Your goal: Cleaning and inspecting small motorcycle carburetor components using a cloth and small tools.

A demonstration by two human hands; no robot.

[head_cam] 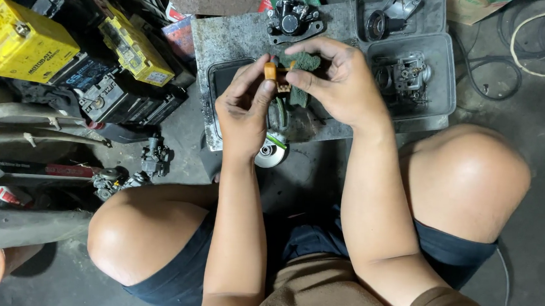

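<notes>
My left hand [245, 109] and my right hand [338, 81] meet over a grey metal slab [229, 38], both pinching a small orange part [270, 70] between their fingertips. A piece of green scouring pad [304, 62] lies under my right fingers. Below my left hand sits a round metal part with a bearing [271, 151]. A black brake caliper [293, 20] rests on the slab just beyond my hands. My bare knees frame the lower view.
A grey plastic tray [440, 88] to the right holds a carburettor [403, 72] and other metal parts. Yellow and black batteries [24, 40] are stacked at left. Another carburettor [155, 157] lies on the floor near my left knee. Cables [523, 43] coil at the top right.
</notes>
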